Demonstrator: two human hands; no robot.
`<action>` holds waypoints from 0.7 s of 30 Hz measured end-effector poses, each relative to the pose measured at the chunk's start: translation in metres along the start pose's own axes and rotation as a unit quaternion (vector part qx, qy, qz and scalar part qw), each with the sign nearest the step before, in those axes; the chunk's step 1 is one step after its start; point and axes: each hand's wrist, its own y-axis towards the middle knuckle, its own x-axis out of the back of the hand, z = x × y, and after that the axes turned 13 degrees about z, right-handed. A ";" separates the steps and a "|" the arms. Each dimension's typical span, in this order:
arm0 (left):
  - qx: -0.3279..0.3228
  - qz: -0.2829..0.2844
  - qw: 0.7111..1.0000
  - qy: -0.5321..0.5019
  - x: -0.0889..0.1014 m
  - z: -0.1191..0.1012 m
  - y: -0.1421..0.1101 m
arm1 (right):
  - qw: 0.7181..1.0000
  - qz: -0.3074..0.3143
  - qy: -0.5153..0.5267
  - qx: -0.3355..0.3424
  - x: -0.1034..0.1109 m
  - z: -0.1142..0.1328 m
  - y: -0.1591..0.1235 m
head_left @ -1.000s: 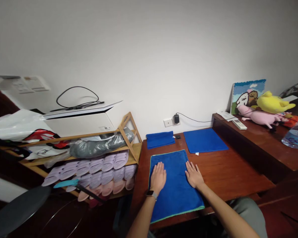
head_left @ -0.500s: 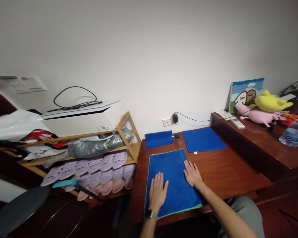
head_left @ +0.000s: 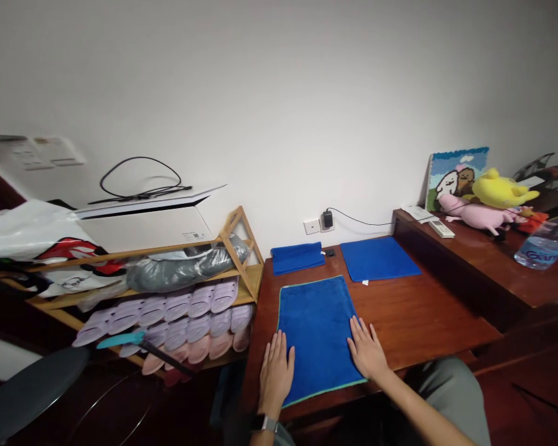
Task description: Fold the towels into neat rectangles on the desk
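Note:
A blue towel (head_left: 317, 328) with green edging lies spread flat on the brown wooden table (head_left: 395, 316) in front of me. My left hand (head_left: 278, 370) rests flat along the towel's left edge, fingers stretched forward. On the opposite side, my right hand (head_left: 367, 348) lies flat over the right edge with its fingers slightly spread. Neither hand grips anything. Farther back on the table sit a narrow folded blue cloth (head_left: 298, 258) and, to its right, a wider flat blue cloth (head_left: 379, 259) with a small white tag.
A wooden rack (head_left: 242, 272) with several lilac and pink slippers (head_left: 199, 297) stands left of the table. On a raised surface to the right are plush toys (head_left: 481, 214), a remote (head_left: 441, 228) and a water bottle (head_left: 544, 244). A black charger (head_left: 328, 218) is plugged into the wall.
My left hand has slid left and toward me, onto the towel's left edge. My right hand has moved down along the right edge. The towel remains spread.

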 end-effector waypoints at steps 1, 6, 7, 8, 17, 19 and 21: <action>-0.009 -0.013 1.000 -0.002 0.002 -0.003 0.000 | 1.000 -0.001 0.003 0.000 -0.002 0.000 -0.003; -0.094 -0.012 0.995 -0.030 0.012 -0.073 0.015 | 1.000 -0.011 0.004 0.001 -0.001 -0.001 -0.003; -0.122 0.005 0.992 -0.037 0.014 -0.095 0.022 | 1.000 -0.011 0.002 0.003 -0.001 -0.001 -0.002; -0.147 0.024 0.988 -0.045 0.015 -0.117 0.029 | 1.000 -0.010 -0.001 0.005 -0.002 -0.002 -0.002; -0.170 0.113 0.977 -0.056 0.010 -0.121 0.031 | 1.000 -0.021 -0.011 0.013 -0.007 -0.005 -0.001; -0.113 0.091 0.989 -0.040 0.007 -0.074 0.010 | 1.000 -0.024 -0.004 0.008 -0.007 -0.005 -0.001; -0.058 0.066 0.996 -0.025 0.006 -0.028 -0.012 | 1.000 -0.029 0.001 0.007 -0.008 -0.004 -0.001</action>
